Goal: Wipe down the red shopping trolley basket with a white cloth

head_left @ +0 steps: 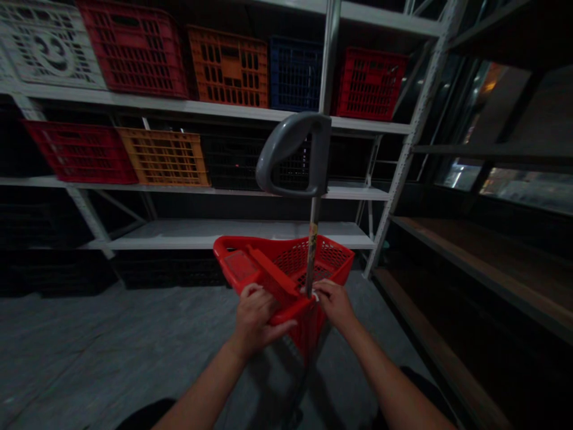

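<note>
A red plastic shopping basket (239, 264) with perforated walls stands tilted in front of me. Beside its near corner rises a metal pole (312, 263) with a yellow sticker, and a grey loop handle (268, 156) sits on the pole. My left hand (256, 316) grips the basket's near rim, fingers curled over it and thumb stretched along the edge. At the foot of the pole, my right hand (335, 303) pinches a small white piece (316, 294) close to the basket's corner. Its fingertips are partly hidden, so the white piece's kind is unclear.
White metal shelving (250, 107) stands ahead, bearing red, orange and blue crates, plus a white crate (49, 48) at upper left. Dark crates (179, 269) sit beneath its lowest board. Another rack (487, 257) runs along the right. Grey concrete floor (102, 352) lies below.
</note>
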`<state>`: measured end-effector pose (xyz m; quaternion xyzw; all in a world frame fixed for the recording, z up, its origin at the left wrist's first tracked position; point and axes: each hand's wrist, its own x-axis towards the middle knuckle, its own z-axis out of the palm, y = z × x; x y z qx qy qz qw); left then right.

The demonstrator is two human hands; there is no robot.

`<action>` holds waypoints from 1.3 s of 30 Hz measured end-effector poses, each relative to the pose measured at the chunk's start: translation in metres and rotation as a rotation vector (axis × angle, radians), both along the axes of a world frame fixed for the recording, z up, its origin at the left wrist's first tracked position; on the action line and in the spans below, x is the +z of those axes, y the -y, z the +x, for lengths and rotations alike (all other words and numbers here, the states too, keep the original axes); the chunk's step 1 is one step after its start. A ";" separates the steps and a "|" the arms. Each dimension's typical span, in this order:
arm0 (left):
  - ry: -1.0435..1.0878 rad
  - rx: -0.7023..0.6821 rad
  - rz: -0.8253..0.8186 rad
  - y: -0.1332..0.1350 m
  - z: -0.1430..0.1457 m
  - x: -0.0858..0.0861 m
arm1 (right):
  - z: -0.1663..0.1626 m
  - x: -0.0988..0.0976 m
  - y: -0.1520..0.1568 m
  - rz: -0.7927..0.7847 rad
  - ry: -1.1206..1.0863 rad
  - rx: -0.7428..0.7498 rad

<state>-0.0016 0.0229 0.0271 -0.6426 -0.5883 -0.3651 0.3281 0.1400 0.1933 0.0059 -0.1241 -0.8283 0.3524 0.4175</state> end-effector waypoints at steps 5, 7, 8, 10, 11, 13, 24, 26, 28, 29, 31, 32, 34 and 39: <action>-0.008 -0.022 -0.024 0.004 -0.013 0.000 | -0.002 -0.001 0.006 -0.040 -0.016 0.012; -0.003 -0.023 -0.049 0.006 -0.018 0.001 | -0.003 -0.004 -0.003 -0.015 0.031 -0.034; 0.002 -0.023 -0.063 0.007 -0.021 0.002 | -0.004 -0.005 -0.005 -0.007 0.053 -0.067; 0.014 -0.028 -0.078 0.007 -0.026 0.004 | -0.006 -0.005 -0.004 -0.008 0.061 -0.112; 0.022 -0.034 -0.080 0.007 -0.030 0.004 | -0.007 -0.005 0.002 -0.015 0.044 -0.108; 0.038 -0.046 -0.092 0.008 -0.036 0.004 | -0.009 -0.003 0.017 -0.020 -0.009 -0.051; -0.003 -0.008 -0.322 0.019 -0.070 0.025 | -0.018 -0.014 -0.013 0.092 0.146 -0.175; -0.046 0.053 -0.317 0.020 -0.065 0.030 | -0.021 -0.018 -0.020 0.102 0.178 -0.219; -0.055 0.157 -0.304 0.019 -0.053 0.031 | -0.025 -0.020 -0.019 0.098 0.186 -0.243; -0.045 0.220 -0.302 0.017 -0.046 0.031 | -0.027 -0.020 -0.015 0.094 0.183 -0.239; -0.016 0.364 -0.314 0.011 -0.030 0.029 | -0.032 -0.019 -0.006 0.083 0.170 -0.202; -0.004 0.434 -0.315 0.008 -0.023 0.028 | -0.035 -0.018 -0.001 0.076 0.158 -0.178; 0.002 0.541 -0.311 0.003 -0.014 0.027 | -0.038 -0.016 0.009 0.061 0.132 -0.130; -0.055 0.616 -0.341 -0.004 -0.014 0.025 | -0.036 -0.014 0.016 0.055 0.122 -0.043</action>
